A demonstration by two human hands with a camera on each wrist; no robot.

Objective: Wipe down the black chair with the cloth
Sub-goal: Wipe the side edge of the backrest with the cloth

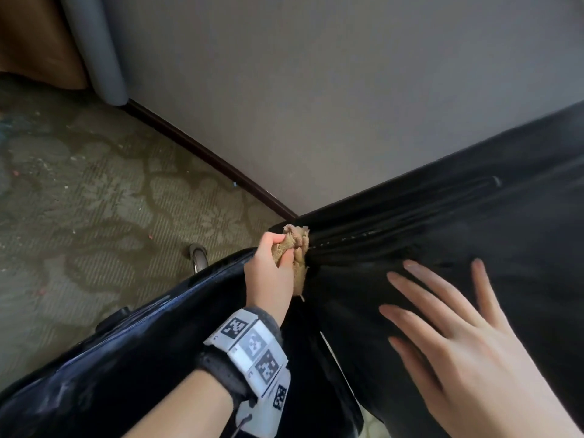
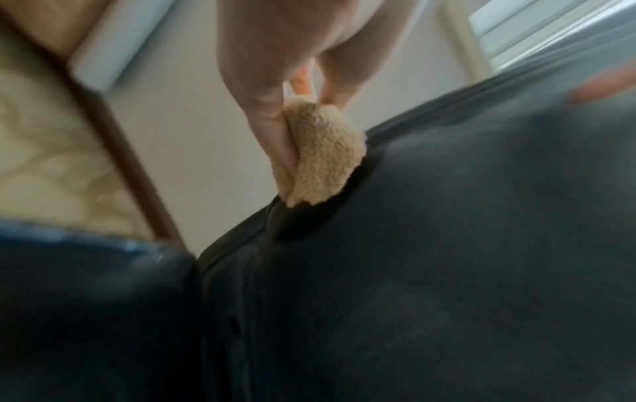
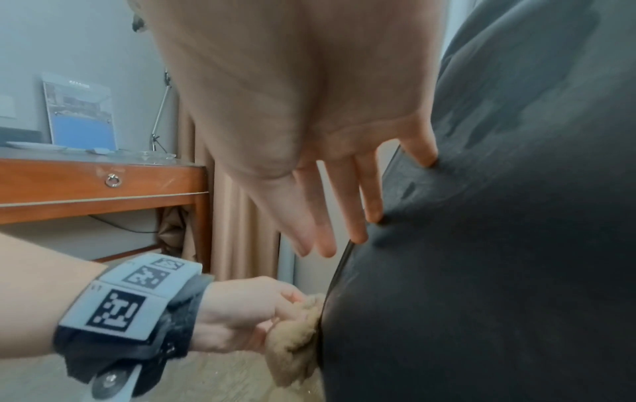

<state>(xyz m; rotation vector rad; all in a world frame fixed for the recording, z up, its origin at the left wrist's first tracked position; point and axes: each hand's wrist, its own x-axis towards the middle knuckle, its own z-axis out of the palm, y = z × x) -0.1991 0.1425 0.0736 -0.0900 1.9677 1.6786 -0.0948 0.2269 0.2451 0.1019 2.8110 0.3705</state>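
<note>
Near the middle of the head view, my left hand (image 1: 268, 273) grips a bunched tan cloth (image 1: 295, 251), fingers curled round it, pressing it against the edge of the black chair (image 1: 442, 232) that fills the lower right of the frame. My right hand (image 1: 467, 349) lies flat on the smooth, glossy chair back, fingers straight and spread. Only the left wrist view shows the cloth's nubbly, fleecy pile. Only the right wrist view shows a wooden desk (image 3: 103, 185) at middle left. Patterned carpet (image 1: 79, 200) covers the head view's left.
</note>
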